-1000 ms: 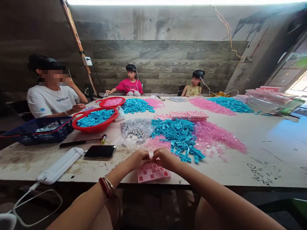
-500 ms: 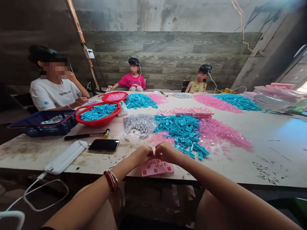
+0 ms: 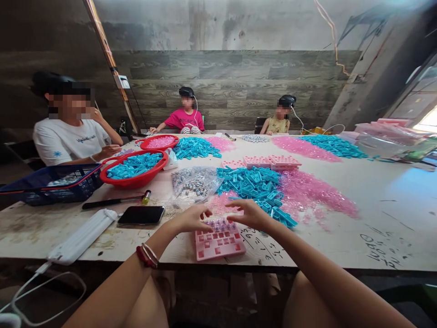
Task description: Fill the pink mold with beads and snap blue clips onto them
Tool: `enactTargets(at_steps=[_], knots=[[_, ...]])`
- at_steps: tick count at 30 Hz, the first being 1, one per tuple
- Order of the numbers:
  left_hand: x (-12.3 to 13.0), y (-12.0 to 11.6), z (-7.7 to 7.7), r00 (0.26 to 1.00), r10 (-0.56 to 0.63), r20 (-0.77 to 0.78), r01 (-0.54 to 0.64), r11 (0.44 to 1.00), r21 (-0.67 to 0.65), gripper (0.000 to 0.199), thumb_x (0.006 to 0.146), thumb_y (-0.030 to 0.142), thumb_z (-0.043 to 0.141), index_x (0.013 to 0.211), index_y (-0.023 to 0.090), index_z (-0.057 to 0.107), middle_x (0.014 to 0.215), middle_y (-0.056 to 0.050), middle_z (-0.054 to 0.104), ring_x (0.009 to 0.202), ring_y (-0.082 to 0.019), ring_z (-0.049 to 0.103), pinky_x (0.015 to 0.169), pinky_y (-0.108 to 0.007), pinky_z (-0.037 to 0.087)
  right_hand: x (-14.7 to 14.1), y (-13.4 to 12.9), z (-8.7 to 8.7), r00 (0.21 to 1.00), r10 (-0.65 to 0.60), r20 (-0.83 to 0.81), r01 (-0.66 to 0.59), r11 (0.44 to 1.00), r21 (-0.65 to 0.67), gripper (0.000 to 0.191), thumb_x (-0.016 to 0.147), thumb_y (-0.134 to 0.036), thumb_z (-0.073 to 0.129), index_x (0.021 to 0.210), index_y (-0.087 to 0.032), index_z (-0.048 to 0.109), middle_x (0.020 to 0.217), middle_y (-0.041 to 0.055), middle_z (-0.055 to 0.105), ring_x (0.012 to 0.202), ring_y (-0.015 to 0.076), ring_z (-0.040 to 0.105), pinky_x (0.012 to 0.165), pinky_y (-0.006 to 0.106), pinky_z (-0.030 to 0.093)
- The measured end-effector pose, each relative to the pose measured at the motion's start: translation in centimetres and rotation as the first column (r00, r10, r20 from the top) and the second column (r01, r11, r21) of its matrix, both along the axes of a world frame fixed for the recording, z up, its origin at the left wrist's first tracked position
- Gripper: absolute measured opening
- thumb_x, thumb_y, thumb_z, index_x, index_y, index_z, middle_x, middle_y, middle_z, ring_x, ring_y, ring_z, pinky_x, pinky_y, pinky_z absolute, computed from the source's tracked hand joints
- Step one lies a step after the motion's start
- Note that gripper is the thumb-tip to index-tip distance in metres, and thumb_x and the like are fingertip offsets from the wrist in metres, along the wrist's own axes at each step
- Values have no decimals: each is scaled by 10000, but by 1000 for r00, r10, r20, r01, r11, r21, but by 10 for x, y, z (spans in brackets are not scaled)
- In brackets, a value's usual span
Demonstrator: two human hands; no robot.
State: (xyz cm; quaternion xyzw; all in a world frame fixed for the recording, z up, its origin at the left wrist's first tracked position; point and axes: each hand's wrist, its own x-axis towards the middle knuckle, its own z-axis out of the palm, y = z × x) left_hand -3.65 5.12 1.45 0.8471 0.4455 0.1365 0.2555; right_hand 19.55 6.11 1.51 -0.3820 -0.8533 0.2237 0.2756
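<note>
A pink tray with square holes [image 3: 220, 243] lies at the near table edge, small clear pieces [image 3: 220, 224] set along its far rows. My left hand [image 3: 196, 218] is at the tray's far left side, fingers curved and apart, nothing visible between them. Across from it, my right hand [image 3: 248, 213] hovers by the far right corner with thumb and fingers spread. Just beyond the hands lie a pile of blue plastic parts [image 3: 252, 182], small pink pieces [image 3: 317, 193] and a clear bag of small silvery parts [image 3: 196, 182].
Left of the hands are a phone [image 3: 141, 215], a white power strip [image 3: 82, 237], a hammer [image 3: 116, 200], a blue basket [image 3: 64, 184] and a red basin [image 3: 134, 182] of blue parts. Stacked pink trays [image 3: 269, 162] stand behind the blue pile. Three people sit around the table.
Both hands have opened and moved apart, uncovering the clear pieces in the tray's far rows. The whole view has shifted slightly.
</note>
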Motion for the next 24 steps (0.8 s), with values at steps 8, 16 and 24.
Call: enactTargets(at_steps=[8, 16, 24], knots=[[19, -12, -6, 989, -73, -130, 76, 997, 13, 228, 629, 256, 639, 823, 136, 636, 750, -20, 598, 670, -148, 518, 571, -220, 350, -13, -9, -2, 968, 167, 186, -150, 984, -99, 471, 675, -361, 700, 1090, -153, 615, 991, 101, 653, 858, 201, 597, 738, 307, 462], [32, -23, -13, 980, -119, -158, 147, 973, 178, 105, 713, 225, 562, 679, 140, 614, 725, -37, 586, 653, -144, 516, 579, -229, 358, -13, -9, -5, 901, 205, 383, -107, 959, -262, 404, 613, -447, 715, 869, -139, 659, 748, 15, 609, 626, 114, 496, 514, 204, 319], [35, -27, 5, 984, -175, -33, 176, 926, 334, 144, 728, 155, 525, 834, 169, 621, 853, -52, 582, 815, -173, 529, 722, -248, 413, -5, -7, 3, 952, 219, 215, -68, 833, -549, 355, 612, -434, 706, 764, -125, 621, 620, -41, 516, 544, 73, 426, 469, 184, 294]])
